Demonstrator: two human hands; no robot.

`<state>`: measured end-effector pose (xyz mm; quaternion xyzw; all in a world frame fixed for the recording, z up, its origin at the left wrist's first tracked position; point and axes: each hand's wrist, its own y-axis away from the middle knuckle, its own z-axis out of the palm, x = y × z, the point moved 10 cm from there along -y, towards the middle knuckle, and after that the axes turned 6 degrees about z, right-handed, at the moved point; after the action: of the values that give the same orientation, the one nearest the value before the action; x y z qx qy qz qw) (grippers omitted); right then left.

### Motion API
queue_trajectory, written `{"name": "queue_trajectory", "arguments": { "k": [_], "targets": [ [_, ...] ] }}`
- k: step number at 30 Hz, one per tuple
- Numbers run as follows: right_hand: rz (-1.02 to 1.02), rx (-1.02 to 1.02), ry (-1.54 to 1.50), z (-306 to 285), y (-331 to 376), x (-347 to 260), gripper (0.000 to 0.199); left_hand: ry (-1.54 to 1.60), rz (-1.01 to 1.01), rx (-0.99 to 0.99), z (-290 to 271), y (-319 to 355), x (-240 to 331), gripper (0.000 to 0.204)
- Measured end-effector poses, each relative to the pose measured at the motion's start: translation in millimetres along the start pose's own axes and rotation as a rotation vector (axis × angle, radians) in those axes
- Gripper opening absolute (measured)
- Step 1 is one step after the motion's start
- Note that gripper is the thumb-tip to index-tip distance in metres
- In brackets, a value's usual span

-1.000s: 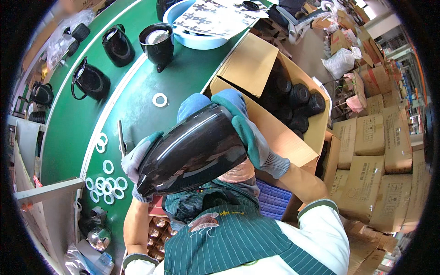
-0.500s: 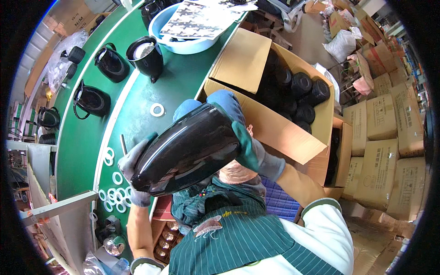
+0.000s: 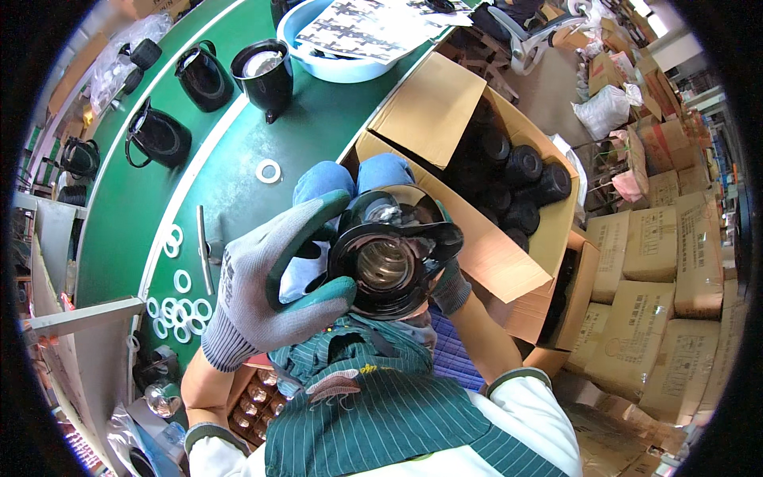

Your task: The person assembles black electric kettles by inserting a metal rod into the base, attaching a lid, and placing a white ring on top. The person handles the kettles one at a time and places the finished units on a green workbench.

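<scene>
A glossy black thermos jug is in front of my lap, its mouth turned up toward me. Through the round opening, a shiny silvery glass liner shows inside. My left hand, in a grey glove with green fingertips, curves round the jug's left side, thumb and forefinger spread at its rim. On the right side my gloved right hand supports the jug; most of its fingers are hidden behind it. Beside my left hand, a thin metal rod and several white rings are on the green table.
More black jugs stand at the far left, one jug with a pale inside. A light blue basin holds printed sheets. At right, an open carton contains black cylindrical parts, with stacked cartons beyond. Silvery bulbs sit in a box below.
The jug has turned from lying sideways across my hands to mouth-up toward me. My left hand has shifted from its narrow end to the rim. The rod now shows fully.
</scene>
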<state>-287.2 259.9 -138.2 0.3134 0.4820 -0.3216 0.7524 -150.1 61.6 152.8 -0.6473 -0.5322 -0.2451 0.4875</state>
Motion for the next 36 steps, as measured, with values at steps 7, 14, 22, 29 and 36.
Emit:
{"name": "queue_trajectory", "arguments": {
  "k": [7, 14, 22, 29, 36],
  "targets": [
    [-0.161, -0.111, 0.09, 31.0, -17.3, -73.9, 0.08, 0.076, 0.022, -0.037, 4.2, 12.8, -20.1, 0.062],
    [-0.243, -0.699, 0.726, 144.8, -2.2, -162.5, 0.087, -1.196, -0.67, 0.262, -101.8, 160.0, -219.2, 0.072],
    [-0.378, -0.651, 0.697, 164.8, -3.3, -94.9, 0.114, -0.592, -0.996, 0.405, -120.4, 232.6, -296.0, 0.06],
    [0.019, -0.274, -0.108, 151.9, -17.3, -65.1, 0.094, -0.115, -0.232, -0.234, -8.3, 22.0, -106.0, 0.063],
    [0.302, -0.261, 0.005, 149.6, -41.6, -40.1, 0.07, -0.811, -0.409, -0.504, 34.1, 26.2, -86.0, 0.073]
  ]
}}
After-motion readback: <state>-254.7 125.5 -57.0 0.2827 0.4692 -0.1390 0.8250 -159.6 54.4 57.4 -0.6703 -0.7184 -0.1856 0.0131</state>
